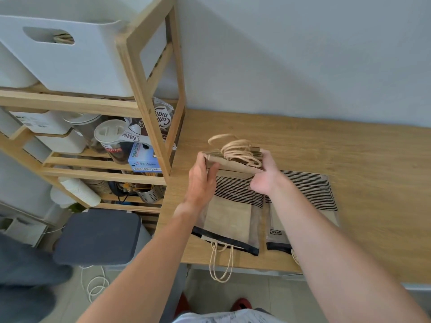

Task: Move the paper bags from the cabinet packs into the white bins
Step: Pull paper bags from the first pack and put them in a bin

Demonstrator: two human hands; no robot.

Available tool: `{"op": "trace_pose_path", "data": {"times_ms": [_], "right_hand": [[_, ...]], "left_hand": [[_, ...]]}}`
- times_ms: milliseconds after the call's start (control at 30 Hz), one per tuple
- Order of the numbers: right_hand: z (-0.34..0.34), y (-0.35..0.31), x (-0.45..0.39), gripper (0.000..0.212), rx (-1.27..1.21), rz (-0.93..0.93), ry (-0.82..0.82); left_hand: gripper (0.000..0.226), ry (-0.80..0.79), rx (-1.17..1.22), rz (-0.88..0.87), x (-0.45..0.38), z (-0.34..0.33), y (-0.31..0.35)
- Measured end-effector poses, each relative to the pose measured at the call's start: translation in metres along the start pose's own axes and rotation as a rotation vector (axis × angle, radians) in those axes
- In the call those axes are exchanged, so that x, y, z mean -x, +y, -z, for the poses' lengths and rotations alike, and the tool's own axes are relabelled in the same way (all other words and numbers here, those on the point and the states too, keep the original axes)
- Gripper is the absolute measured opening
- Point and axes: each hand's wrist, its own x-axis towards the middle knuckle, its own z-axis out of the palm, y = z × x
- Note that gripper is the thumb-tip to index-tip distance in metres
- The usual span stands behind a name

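Just above the striped pack [300, 192], paper bag stack [233, 163] gripped endwise between left hand [201, 180] and right hand [268, 176], handles up

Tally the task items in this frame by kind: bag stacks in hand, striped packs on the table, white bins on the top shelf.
Stack of brown paper bags with twine handles, held between left hand and right hand: 1
Clear black-striped plastic packs: 2
White plastic bins: 2
Total: 5
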Motion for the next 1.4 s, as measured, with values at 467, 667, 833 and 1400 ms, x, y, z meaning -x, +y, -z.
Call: {"op": "trace_pose_path", "data": {"times_ms": [467, 667, 833, 1400], "right_hand": [[-0.008, 0.021, -0.009, 0.05, 0.083, 0.52, 0.146], [-0.004, -0.005, -0.012, 0.046, 0.759, 0.572, -0.066], [-0.01, -0.022, -0.009, 0.039, 1.458, 0.581, 0.042], [-0.199, -0.296, 0.117, 0.006, 1.797, 1.088, 0.06]], "left_hand": [[0.068, -0.051, -0.153, 0.01, -0.025, 0.014, -0.002], [0.045, -0.359, -0.548, 0.027, -0.058, 0.021, 0.009], [0.04, -0.429, -0.691, 0.204, -0.068, 0.009, 0.013], [0.028, 0.006, -0.541, -0.287, -0.279, 0.155, 0.229]]}}
